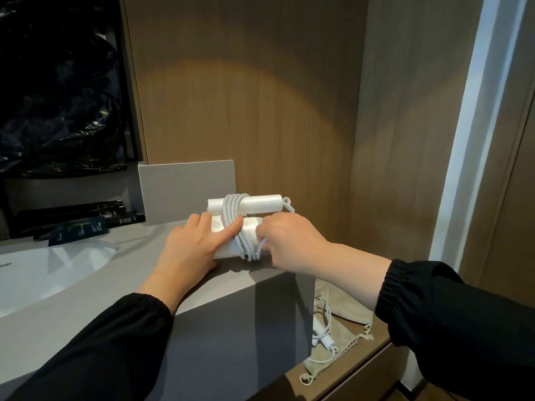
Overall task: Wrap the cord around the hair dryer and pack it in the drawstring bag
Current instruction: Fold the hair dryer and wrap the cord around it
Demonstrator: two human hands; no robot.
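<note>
Grey bench (121, 285) carries the white dryer (262, 203) near its right-hand corner, close to the wood wall. The dryer lies on its side, long axis running left to right. Its handle seems folded alongside the barrel on the far side, with the hang loop at the right end. Which end is the nozzle I cannot tell.

Below the bench to the right, the beige bag (344, 316) lies limp on a lower shelf. The cord (231, 209) is coiled several times round barrel and handle together. Its loose tail drops off the bench edge onto the bag, where the plug (322, 338) rests.

The left hand (188, 250) lies flat on the barrel, fingers straight, forefinger pressing across the coils. The right hand (289, 241) has curled fingers pinching the cord at the near side of the wrap.

The shell looks hard, smooth and fairly light, so it is probably slippery. The cord looks supple but springy and likely to unwind if let go. The best hold is probably round the whole bundle, over the coils.
</note>
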